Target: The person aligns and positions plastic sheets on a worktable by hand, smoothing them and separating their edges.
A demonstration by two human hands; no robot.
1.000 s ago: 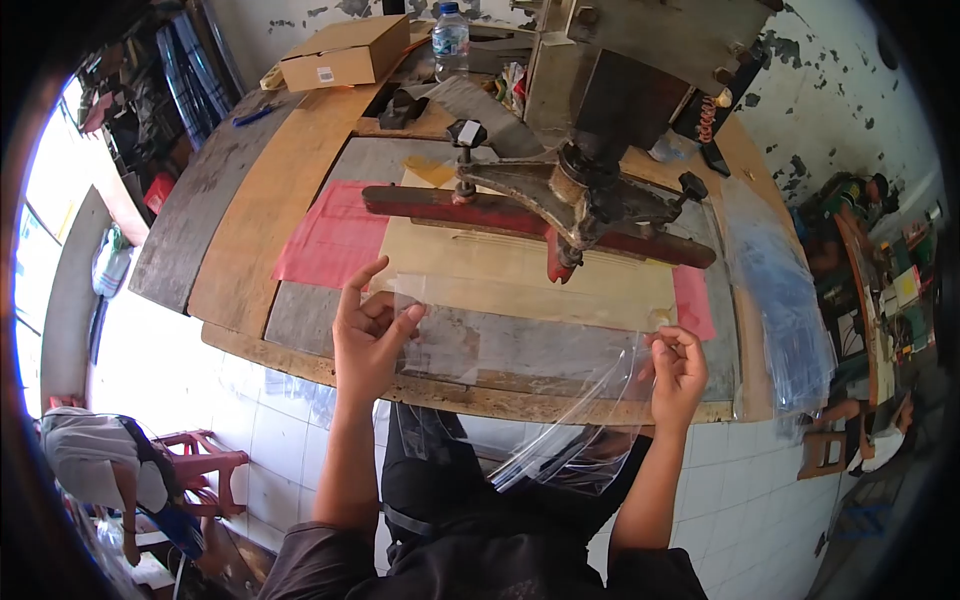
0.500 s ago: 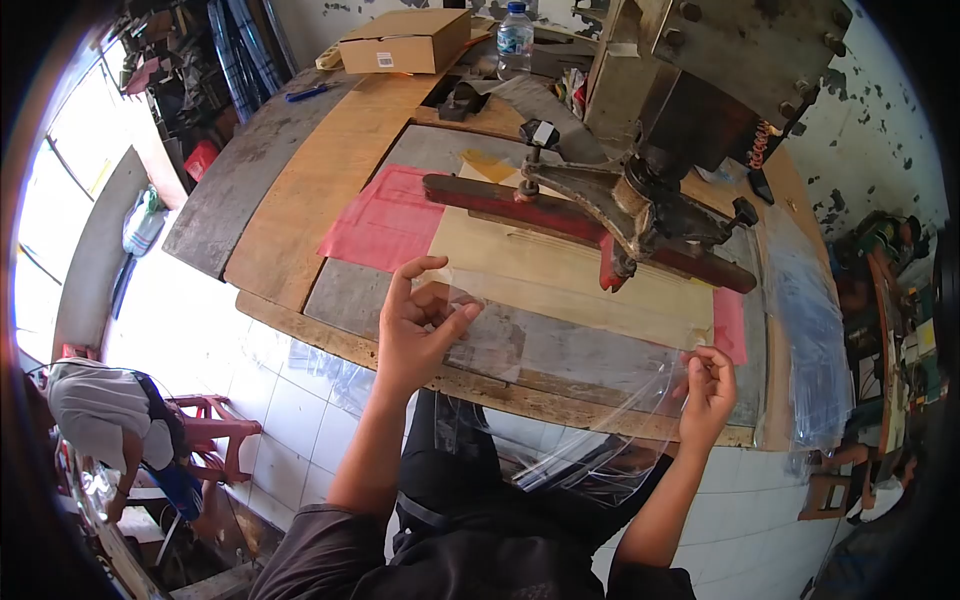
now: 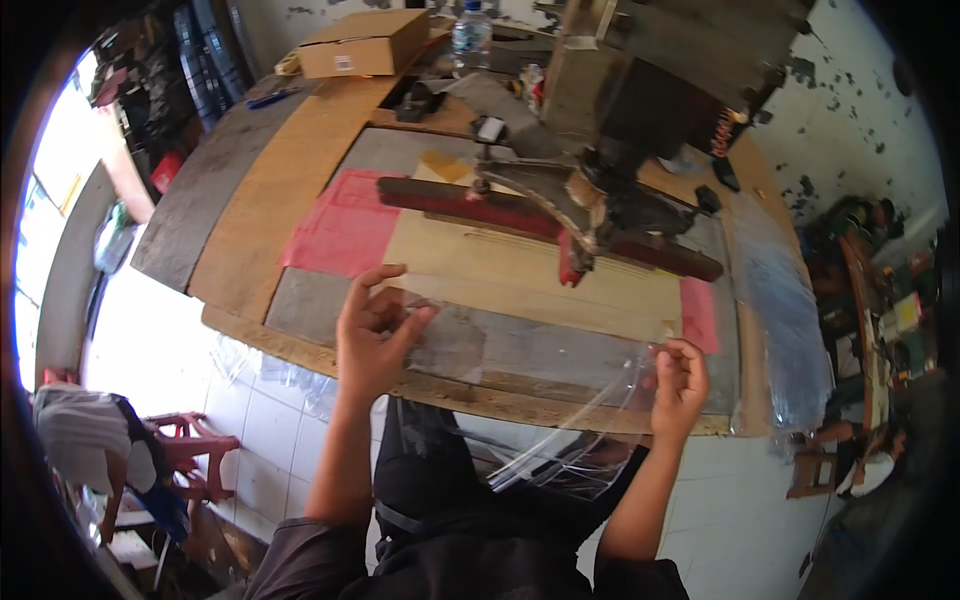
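A clear plastic sheet (image 3: 590,425) hangs between my two hands over the table's front edge, sagging toward my lap. My left hand (image 3: 375,335) pinches its left corner between thumb and fingers. At the other end my right hand (image 3: 681,388) grips the right corner, fingers curled. Just beyond the sheet lies a cream-coloured board (image 3: 520,265) on a grey plate (image 3: 310,298), with pink sheets (image 3: 345,222) showing at its ends. Above the board stands a dark red bar (image 3: 480,213) carried by a metal press head (image 3: 590,190).
A stack of clear plastic sheets (image 3: 785,320) lies at the table's right end. Behind are a cardboard box (image 3: 365,45), a water bottle (image 3: 471,38) and a blue pen (image 3: 270,98). At left a person (image 3: 85,435) sits near a red stool (image 3: 195,455); others are far right.
The whole view has shifted, so the table and press appear farther left. Both hands keep hold of the plastic sheet in nearly the same pose.
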